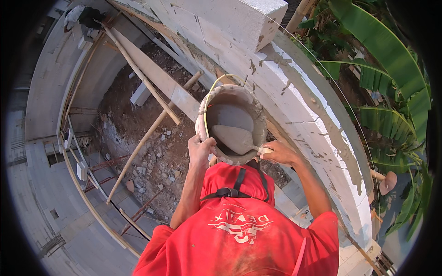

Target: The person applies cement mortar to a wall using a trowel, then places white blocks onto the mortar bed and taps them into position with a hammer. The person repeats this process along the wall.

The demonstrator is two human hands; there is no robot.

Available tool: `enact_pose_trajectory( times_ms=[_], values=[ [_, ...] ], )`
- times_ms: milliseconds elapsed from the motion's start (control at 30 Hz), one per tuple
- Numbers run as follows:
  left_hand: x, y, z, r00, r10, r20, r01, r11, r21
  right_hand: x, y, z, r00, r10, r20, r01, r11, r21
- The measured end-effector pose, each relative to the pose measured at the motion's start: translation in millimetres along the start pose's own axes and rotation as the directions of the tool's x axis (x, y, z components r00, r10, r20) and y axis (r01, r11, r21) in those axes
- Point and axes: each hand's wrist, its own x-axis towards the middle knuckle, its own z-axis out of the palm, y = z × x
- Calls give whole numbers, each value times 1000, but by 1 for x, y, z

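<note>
Bucket: the mortar bucket (262, 120) is in front of the person's chest, its mouth open toward the camera and its thin yellow handle (208, 99) standing up along the left side; what carries its weight, I cannot tell.
Left hand: the left hand (201, 151) is closed on the near left rim of the bucket, the thumb beside the foot of the handle.
Right hand: the right hand (279, 152) is clamped around the grip of the mason's trowel (234, 139), at the right side of the rim.
Trowel: its broad grey blade lies inside the bucket mouth, pointing to the left.
Wall: at the right runs a white block wall (294, 109), with wet-looking grey mortar (317, 108) along its top and one loose-looking block (264, 23) farther on.
Step in hand: in my judgement, working or gathering mortar with the trowel — the blade is not yet out of the bucket.
Next move: it would call for a steady rim and a level blade — otherwise the mortar could slide off.
</note>
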Motion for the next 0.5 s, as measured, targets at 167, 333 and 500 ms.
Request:
enact_pose_trajectory(
  times_ms=[167, 333, 500],
  values=[
    [31, 15, -13, 1000, 1, -23, -1, 1000, -14, 11, -12, 28, 988, -140, -72, 155, 801, 578],
    [61, 32, -27, 1000, -11, 6, 10, 998, 70, 14, -50, 57, 968, -167, -188, 243, 432, 868],
    [88, 39, -39, 1000, -16, 25, 15, 999, 39, 9, -96, 63, 919, -61, -389, 391, 246, 887]
  ],
)
